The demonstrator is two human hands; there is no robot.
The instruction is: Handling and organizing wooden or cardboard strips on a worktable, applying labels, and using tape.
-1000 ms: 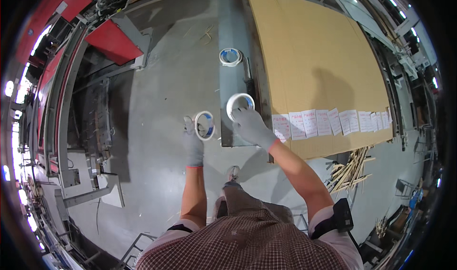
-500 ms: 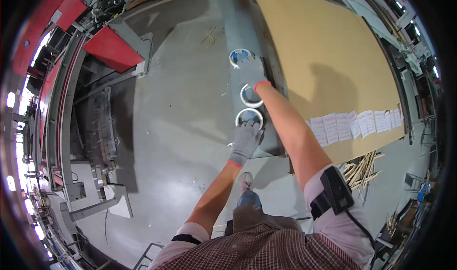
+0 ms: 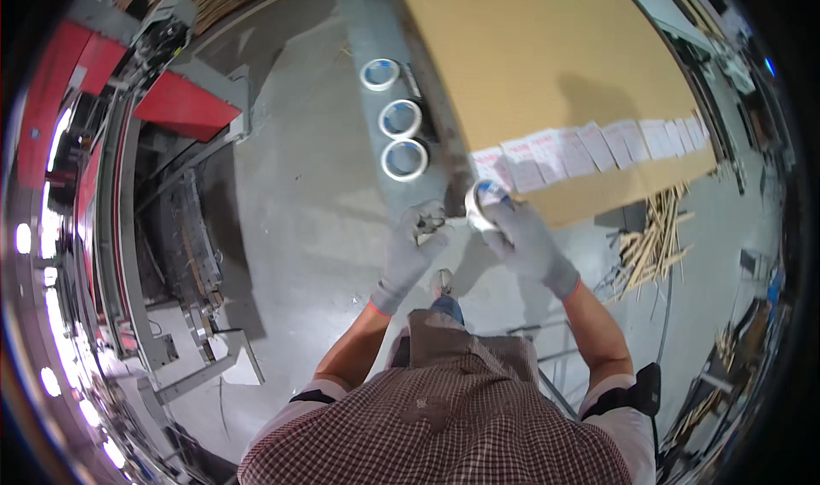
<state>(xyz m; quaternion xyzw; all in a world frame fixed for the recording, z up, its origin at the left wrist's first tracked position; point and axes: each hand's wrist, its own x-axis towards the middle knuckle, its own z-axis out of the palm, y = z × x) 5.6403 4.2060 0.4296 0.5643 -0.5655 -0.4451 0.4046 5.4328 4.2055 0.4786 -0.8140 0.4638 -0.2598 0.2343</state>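
My right hand (image 3: 531,244), in a grey glove, grips a white roll of tape (image 3: 477,209) with a blue inner core, tilted beside the near corner of the cardboard. My left hand (image 3: 413,247), gloved too, is close to it with curled fingers pinched together; what they hold is too small to make out. A faint pale strip seems to lie between the hands. Beyond my left hand, three more rolls lie flat in a row on a grey beam: a near roll (image 3: 404,178), a middle roll (image 3: 400,137) and a far roll (image 3: 379,88).
A large brown cardboard sheet (image 3: 530,66) covers the surface at right, with a row of printed paper slips (image 3: 547,156) along its near edge. Thin wooden sticks (image 3: 653,241) are piled on the floor beyond it. Red and grey machinery (image 3: 184,105) stands at left.
Both hands have drawn back toward my body from the rolls on the beam. My right hand now holds a roll of tape up. The view has shifted.
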